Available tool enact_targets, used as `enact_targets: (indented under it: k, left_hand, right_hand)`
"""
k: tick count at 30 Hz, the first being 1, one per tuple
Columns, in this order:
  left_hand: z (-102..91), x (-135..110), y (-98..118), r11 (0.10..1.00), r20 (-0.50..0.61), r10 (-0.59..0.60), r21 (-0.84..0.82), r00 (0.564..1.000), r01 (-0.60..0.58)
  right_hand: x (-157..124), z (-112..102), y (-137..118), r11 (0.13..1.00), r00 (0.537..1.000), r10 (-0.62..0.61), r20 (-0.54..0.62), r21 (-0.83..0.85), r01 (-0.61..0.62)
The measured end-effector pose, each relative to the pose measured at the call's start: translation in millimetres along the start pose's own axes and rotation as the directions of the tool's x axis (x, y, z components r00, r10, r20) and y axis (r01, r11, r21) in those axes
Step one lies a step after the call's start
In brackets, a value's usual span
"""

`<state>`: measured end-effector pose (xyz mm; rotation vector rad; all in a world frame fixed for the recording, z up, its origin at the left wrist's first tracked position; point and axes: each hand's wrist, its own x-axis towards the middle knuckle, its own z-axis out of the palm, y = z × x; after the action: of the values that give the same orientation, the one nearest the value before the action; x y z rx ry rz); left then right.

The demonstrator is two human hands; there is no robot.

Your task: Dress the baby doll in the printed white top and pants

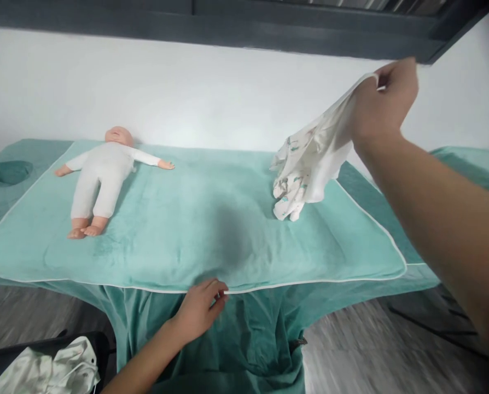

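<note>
Right hand (386, 101) raised at upper right, arm reaching in from the right edge; fingers closed on the top of a white cloth (310, 158) with a small coloured print. Cloth slants down and left from the fist, bunched and creased, its lower end over the right part of the teal mat (187, 219); cannot tell whether that end touches down. Left hand (199, 312) low, near centre, at the mat's front edge; fingers bent, thumb near forefinger, right by the white piping (302, 284). Cannot tell if they pinch it. Doll (105, 169) on the left part of the mat, well apart from both hands: on its back, white suit, arms spread, head toward the white wall (211, 98), bare feet toward the front. Darker green cover (244, 339) under the mat, hanging in folds at the front. Lower left, a second printed cloth (64, 366) lies crumpled on a black seat (100, 345). Grey floor (351, 350) below, blurred.
</note>
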<state>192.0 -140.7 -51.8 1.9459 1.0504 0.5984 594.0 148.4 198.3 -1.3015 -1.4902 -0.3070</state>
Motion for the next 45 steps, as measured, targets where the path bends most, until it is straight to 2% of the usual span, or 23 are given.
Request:
enact_targets:
  k: [4, 7, 9, 12, 15, 16, 19, 21, 23, 25, 26, 28, 30, 32, 35, 37, 38, 40, 41, 42, 43, 45]
  left_hand:
    - [-21.3, 24, 1, 1.0, -0.153, 0.011, 0.008, 0.988, -0.01]
    - [-43.0, 45, 8, 0.999, -0.331, 0.033, 0.018, 0.943, -0.028]
    - [-60.0, 63, 16, 0.997, -0.497, 0.079, 0.041, 0.864, -0.067]
    - [-88.3, 92, 33, 0.99, -0.716, 0.141, 0.098, 0.684, -0.101]
    - [-116.1, 115, 43, 0.979, -0.797, 0.2, 0.184, 0.571, -0.085]
    - [-124.4, 120, 44, 0.977, -0.803, 0.203, 0.205, 0.56, -0.061]
    - [-143.8, 118, 37, 0.984, -0.81, 0.126, 0.174, 0.573, 0.029]
    - [-151.8, 109, 28, 0.991, -0.822, 0.032, 0.1, 0.569, 0.088]
    - [-156.2, 98, 20, 0.99, -0.828, -0.033, 0.048, 0.56, 0.13]
    - [-157.9, 89, 15, 0.988, -0.813, -0.053, 0.043, 0.579, 0.15]
    - [-158.1, 87, 13, 0.987, -0.802, -0.054, 0.048, 0.595, 0.154]
    - [-157.6, 84, 10, 0.985, -0.782, -0.058, 0.057, 0.621, 0.164]
    - [-156.6, 83, 8, 0.982, -0.769, -0.07, 0.057, 0.635, 0.178]
    - [-154.9, 82, 6, 0.98, -0.761, -0.084, 0.053, 0.643, 0.191]
    - [-150.6, 81, 4, 0.978, -0.75, -0.103, 0.045, 0.653, 0.205]
    - [-146.0, 80, 3, 0.977, -0.733, -0.11, 0.046, 0.672, 0.21]
    - [-143.2, 79, 3, 0.977, -0.721, -0.109, 0.05, 0.684, 0.209]
    - [-137.1, 78, 1, 0.979, -0.699, -0.099, 0.058, 0.709, 0.194]
    - [-134.1, 78, -1, 0.981, -0.689, -0.092, 0.06, 0.719, 0.183]
    - [-131.2, 79, -3, 0.983, -0.682, -0.087, 0.059, 0.726, 0.173]
    - [-128.5, 79, -4, 0.985, -0.679, -0.083, 0.056, 0.73, 0.164]
    - [-124.5, 79, -8, 0.987, -0.675, -0.079, 0.051, 0.733, 0.153]
  right_hand:
    - [9, -1, -65, 0.976, 0.99, -0.135, 0.048, 0.181, 0.125]
    - [-6, 7, -121, 0.959, 0.978, -0.193, 0.082, 0.228, 0.17]
    - [-23, 15, -157, 0.949, 0.966, -0.231, 0.119, 0.246, 0.197]
    - [-52, 25, -202, 0.91, 0.924, -0.315, 0.217, 0.347, 0.229]
    - [-82, 35, -233, 0.861, 0.874, -0.38, 0.305, 0.462, 0.213]
    - [-93, 39, -237, 0.85, 0.849, -0.394, 0.353, 0.491, 0.19]
    - [-132, 55, -228, 0.854, 0.733, -0.394, 0.554, 0.516, 0.069]
    - [-162, 68, -199, 0.892, 0.614, -0.374, 0.695, 0.451, 0.033]
    - [-195, 81, -157, 0.942, 0.506, -0.335, 0.795, 0.301, 0.15]
    - [-224, 90, -110, 0.956, 0.458, -0.2, 0.866, 0.071, 0.284]
    - [-236, 93, -88, 0.95, 0.458, -0.121, 0.881, -0.031, 0.31]
    - [-254, 97, -53, 0.947, 0.498, -0.001, 0.867, -0.159, 0.278]
    - [-264, 98, -33, 0.954, 0.553, 0.037, 0.832, -0.195, 0.229]
    - [-266, 97, -27, 0.976, 0.611, 0.02, 0.792, -0.147, 0.159]
    - [-254, 94, -23, 0.998, 0.761, 0.057, 0.646, -0.027, -0.052]
    - [-238, 89, -14, 0.979, 0.878, 0.186, 0.441, -0.006, -0.204]
    - [-230, 86, -8, 0.962, 0.915, 0.259, 0.31, -0.001, -0.272]
    - [-220, 76, 8, 0.93, 0.925, 0.365, 0.109, 0.008, -0.368]
    - [-219, 71, 16, 0.925, 0.921, 0.379, 0.091, -0.01, -0.38]
    - [-222, 65, 24, 0.93, 0.92, 0.367, 0.134, -0.047, -0.364]
    - [-228, 59, 31, 0.943, 0.915, 0.333, 0.229, -0.096, -0.319]
    - [-247, 46, 44, 0.963, 0.872, 0.268, 0.41, -0.149, -0.226]
